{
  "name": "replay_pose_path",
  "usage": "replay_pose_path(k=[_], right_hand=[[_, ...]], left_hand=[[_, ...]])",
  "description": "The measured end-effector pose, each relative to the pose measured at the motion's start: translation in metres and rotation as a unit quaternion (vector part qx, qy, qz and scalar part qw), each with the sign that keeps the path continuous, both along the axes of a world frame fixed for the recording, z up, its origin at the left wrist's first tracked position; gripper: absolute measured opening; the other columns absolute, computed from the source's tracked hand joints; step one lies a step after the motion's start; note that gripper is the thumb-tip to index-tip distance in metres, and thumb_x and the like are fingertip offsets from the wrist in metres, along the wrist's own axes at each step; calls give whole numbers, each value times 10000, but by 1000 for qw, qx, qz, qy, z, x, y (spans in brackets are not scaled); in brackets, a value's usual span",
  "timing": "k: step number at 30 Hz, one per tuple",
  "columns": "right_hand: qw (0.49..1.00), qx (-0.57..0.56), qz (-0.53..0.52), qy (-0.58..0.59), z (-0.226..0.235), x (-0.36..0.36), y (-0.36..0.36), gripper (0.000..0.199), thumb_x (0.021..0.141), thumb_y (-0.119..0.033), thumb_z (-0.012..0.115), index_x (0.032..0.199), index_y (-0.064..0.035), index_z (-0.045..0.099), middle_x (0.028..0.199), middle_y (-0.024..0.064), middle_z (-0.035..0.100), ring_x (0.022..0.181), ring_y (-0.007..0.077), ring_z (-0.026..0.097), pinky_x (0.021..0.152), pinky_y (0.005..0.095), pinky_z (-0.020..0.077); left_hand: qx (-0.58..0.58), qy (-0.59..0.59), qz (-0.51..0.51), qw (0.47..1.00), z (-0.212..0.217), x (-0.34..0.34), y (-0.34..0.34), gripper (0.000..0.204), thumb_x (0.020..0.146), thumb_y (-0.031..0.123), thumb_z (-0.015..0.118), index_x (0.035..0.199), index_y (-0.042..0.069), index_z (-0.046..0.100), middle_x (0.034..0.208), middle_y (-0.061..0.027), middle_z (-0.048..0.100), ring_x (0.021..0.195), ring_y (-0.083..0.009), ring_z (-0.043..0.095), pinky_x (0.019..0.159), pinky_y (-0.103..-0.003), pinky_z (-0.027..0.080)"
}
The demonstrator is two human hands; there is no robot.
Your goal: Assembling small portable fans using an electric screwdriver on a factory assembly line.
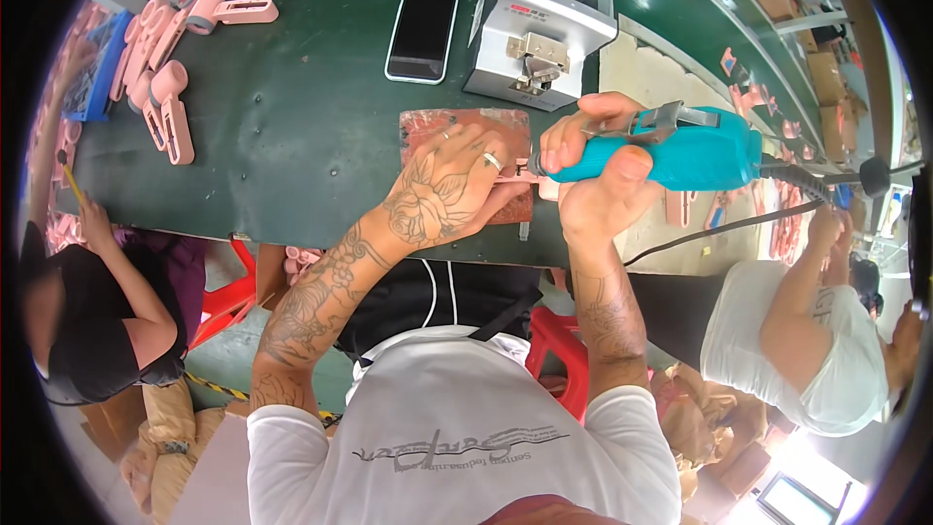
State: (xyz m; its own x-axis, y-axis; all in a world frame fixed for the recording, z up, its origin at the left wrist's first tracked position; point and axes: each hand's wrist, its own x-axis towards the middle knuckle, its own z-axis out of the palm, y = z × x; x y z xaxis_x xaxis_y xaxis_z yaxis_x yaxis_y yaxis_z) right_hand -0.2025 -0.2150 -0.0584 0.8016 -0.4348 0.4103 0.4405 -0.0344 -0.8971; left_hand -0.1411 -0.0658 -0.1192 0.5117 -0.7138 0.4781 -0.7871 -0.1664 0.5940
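Note:
My right hand (pixel 607 185) is wrapped round a teal electric screwdriver (pixel 705 154) that lies nearly level, its tip end pointing left. A metal lever runs along the tool's body. Beneath my left hand (pixel 447 180) is a worn reddish pad (pixel 418 124) on the green tabletop. The left fingers press a pink plastic part (pixel 521 178) against that pad, and most of the part is hidden by the fingers. The screwdriver's front end meets the part's right portion; the bit itself is hard to make out.
Behind the pad stands a grey box-shaped machine (pixel 530 24), with a phone (pixel 421 34) to its left. Several pink jointed parts (pixel 170 102) lie at the far left beside a blue bin (pixel 100 63). A black cord (pixel 719 230) crosses the right side. Co-workers sit on both sides.

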Motion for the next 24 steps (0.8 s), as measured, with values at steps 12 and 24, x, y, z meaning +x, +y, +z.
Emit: replay_pose_path(k=[12, 24], right_hand=[[1000, -2, 12, 1, 0, -5, 1, 774, 909, -685, 638, 1127, 50, 539, 671, 69, 536, 581, 194, 548, 553, 352, 476], [997, 16, -38, -59, 13, 24, -14, 676, 994, -560, 614, 1177, 90, 574, 699, 41, 575, 620, 146, 586, 570, 286, 474]], left_hand=[[-3, -58, 5, 998, 6, -3, -1, 247, 886, 246, 758, 1004, 37, 700, 961, -81, 682, 906, -266, 646, 817, -420, 532], [11, 19, -10, 1000, 16, 16, -3, 232, 917, 267, 712, 1030, 66, 738, 963, -66, 643, 913, -271, 600, 838, -415, 487]])
